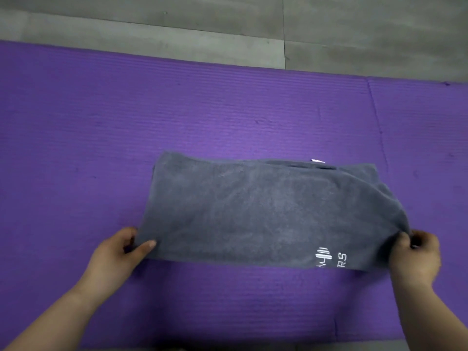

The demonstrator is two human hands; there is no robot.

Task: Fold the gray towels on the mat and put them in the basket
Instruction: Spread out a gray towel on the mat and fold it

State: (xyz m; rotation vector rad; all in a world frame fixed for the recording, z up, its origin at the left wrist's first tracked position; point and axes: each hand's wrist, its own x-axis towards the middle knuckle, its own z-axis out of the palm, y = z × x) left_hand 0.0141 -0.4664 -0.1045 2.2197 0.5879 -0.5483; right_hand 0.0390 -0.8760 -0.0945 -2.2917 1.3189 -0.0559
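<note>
A gray towel (258, 211) lies folded over on the purple mat (126, 122), with white printed lettering near its front right corner and a small white label peeking out at its far edge. My left hand (119, 252) pinches the towel's near left corner, thumb on top. My right hand (415, 254) grips the near right corner, where the cloth bunches up and lifts slightly off the mat. No basket is in view.
Gray floor (253, 24) runs beyond the mat's far edge. A seam (377, 127) on the right marks where a second purple mat section joins. Bare mat surrounds the towel on all sides.
</note>
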